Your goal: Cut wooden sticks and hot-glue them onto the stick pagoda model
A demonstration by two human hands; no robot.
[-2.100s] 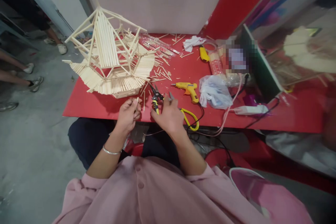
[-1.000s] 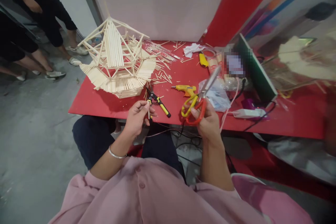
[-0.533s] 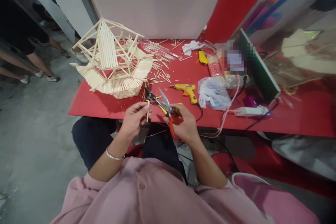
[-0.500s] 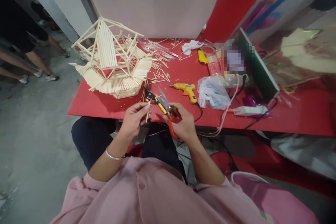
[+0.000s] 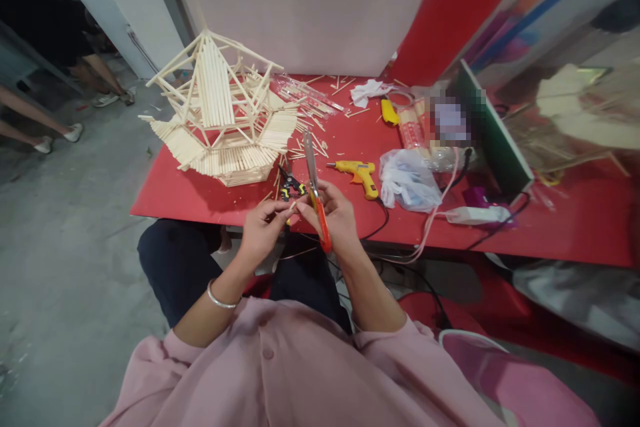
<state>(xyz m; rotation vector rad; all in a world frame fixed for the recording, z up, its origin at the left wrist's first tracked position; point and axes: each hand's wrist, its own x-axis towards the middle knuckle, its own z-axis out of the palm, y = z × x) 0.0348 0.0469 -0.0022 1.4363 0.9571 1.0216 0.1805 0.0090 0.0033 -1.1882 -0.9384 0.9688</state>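
Between its fingertips my left hand point(image 5: 263, 228) pinches a short pale wooden stick point(image 5: 293, 205). My right hand point(image 5: 336, 217) is closed on a pair of scissors point(image 5: 320, 207) with red-orange handles, their blades pointing away from me. Its fingertips meet those of the left hand at the stick. Just beyond the left hand, black and yellow pliers point(image 5: 291, 187) lie at the table's front edge. Behind them stands a roofed model building point(image 5: 223, 127) made of pale wooden sticks. A yellow glue gun point(image 5: 357, 175) rests to the right of the scissors.
Cut sticks point(image 5: 317, 143) litter the red table point(image 5: 200, 205) beside the model. A white plastic bag point(image 5: 407, 177), stick packets point(image 5: 411, 128), a power strip point(image 5: 477, 215) and cables lie rightward. A green-faced board point(image 5: 493, 130) stands upright. People's legs point(image 5: 37, 130) show at far left.
My hands have come together at the stick. The scissors have swung from pointing up-left to nearly straight away from me. At left, the people have shifted.
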